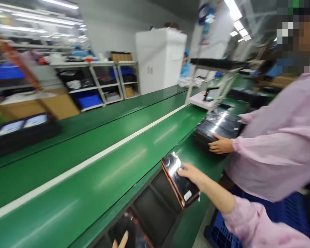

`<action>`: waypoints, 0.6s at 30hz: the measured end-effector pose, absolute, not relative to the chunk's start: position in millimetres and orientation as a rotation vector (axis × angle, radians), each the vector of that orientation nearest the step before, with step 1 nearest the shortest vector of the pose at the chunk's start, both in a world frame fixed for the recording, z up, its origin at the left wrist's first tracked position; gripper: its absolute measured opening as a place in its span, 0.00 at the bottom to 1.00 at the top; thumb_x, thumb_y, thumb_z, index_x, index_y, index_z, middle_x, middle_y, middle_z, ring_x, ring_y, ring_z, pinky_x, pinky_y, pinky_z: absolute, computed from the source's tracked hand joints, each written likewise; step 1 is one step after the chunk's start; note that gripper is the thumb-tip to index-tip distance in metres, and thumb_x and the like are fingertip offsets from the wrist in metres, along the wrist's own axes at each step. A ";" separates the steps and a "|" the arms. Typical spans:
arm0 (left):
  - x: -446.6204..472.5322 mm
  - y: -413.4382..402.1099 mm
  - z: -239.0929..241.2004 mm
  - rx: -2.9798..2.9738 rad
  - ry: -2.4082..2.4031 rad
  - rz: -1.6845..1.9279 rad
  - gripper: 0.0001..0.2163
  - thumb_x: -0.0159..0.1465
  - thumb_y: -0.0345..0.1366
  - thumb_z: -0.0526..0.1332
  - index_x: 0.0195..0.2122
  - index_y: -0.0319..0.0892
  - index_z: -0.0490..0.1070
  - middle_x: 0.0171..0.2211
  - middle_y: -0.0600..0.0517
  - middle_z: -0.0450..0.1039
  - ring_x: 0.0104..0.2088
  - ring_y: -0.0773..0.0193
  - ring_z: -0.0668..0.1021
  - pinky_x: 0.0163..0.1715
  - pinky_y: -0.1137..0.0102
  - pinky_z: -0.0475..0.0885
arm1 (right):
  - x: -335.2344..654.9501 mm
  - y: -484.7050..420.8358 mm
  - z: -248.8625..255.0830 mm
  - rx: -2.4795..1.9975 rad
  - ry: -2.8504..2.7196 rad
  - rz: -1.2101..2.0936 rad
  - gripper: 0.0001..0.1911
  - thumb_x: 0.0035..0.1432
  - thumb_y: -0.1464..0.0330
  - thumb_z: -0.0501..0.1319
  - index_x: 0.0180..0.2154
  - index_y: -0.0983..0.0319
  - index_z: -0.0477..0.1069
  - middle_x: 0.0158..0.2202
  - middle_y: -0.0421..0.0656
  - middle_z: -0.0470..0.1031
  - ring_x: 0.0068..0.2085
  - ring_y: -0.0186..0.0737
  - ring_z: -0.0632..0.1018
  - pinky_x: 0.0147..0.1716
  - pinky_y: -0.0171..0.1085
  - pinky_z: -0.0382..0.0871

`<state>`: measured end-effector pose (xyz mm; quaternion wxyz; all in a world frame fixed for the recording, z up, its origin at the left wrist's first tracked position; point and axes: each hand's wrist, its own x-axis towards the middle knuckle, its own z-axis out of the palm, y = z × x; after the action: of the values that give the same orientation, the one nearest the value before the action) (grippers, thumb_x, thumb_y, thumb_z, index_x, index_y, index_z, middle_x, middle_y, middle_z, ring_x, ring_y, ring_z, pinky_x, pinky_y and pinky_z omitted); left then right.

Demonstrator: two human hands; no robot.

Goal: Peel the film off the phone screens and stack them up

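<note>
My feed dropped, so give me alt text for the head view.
The right hand holds a stack of dark phone-like devices over a black compartmented tray; left hand fingertips show at bottom. Beside the green conveyor belt, a co-worker's hand rests on glossy trays.

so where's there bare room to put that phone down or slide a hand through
Bare room: the green belt, both sides of its white stripe, between the dark tray and the black tray of screens. Crowded: the near edge, where the right hand holds the phone and a co-worker's hand rests on a black stack.
</note>
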<state>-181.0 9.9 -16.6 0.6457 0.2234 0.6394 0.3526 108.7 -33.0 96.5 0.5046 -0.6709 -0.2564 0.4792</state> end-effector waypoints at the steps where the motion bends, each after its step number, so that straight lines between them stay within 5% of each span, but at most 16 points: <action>1: -187.1 -1.0 -14.2 0.441 1.472 0.817 0.14 0.60 0.36 0.62 0.47 0.43 0.69 0.44 0.47 0.74 0.44 0.56 0.78 0.43 0.59 0.74 | 74.2 -38.6 75.8 -1.459 -0.588 1.335 0.25 0.40 0.54 0.69 0.37 0.62 0.69 0.27 0.40 0.76 0.27 0.40 0.76 0.31 0.39 0.70; 3: -194.4 -17.8 -7.4 0.291 1.391 0.830 0.13 0.58 0.34 0.62 0.45 0.42 0.71 0.42 0.47 0.77 0.43 0.55 0.78 0.46 0.59 0.73 | 14.1 -50.7 43.8 -1.264 -0.555 1.570 0.28 0.39 0.54 0.69 0.40 0.62 0.70 0.30 0.41 0.78 0.29 0.42 0.77 0.34 0.41 0.70; 8: -194.9 -41.4 -1.5 0.154 1.202 0.927 0.25 0.54 0.54 0.63 0.42 0.37 0.73 0.40 0.41 0.78 0.44 0.50 0.78 0.46 0.58 0.72 | -66.9 -63.2 1.0 -1.365 -0.717 1.524 0.31 0.42 0.59 0.67 0.50 0.59 0.69 0.47 0.44 0.74 0.50 0.49 0.73 0.53 0.45 0.63; 13: -194.6 -54.1 -6.7 0.552 1.242 1.103 0.28 0.43 0.45 0.72 0.44 0.40 0.70 0.42 0.45 0.77 0.44 0.52 0.77 0.48 0.59 0.71 | -74.2 -54.4 -10.2 -1.338 -0.993 1.666 0.48 0.42 0.61 0.66 0.62 0.61 0.48 0.56 0.50 0.66 0.55 0.49 0.69 0.56 0.48 0.61; 18: -204.3 -42.6 -10.2 0.883 1.203 1.134 0.33 0.37 0.44 0.73 0.45 0.42 0.66 0.41 0.48 0.73 0.43 0.52 0.76 0.49 0.56 0.70 | -66.6 -44.5 -15.8 -1.169 -1.226 1.572 0.38 0.45 0.64 0.67 0.56 0.59 0.53 0.54 0.51 0.67 0.54 0.48 0.71 0.56 0.49 0.62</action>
<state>-204.3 -42.6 -10.2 0.5921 0.3796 0.5174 0.4875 -66.6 -44.5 -15.8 0.4034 -0.4627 -0.4854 0.6226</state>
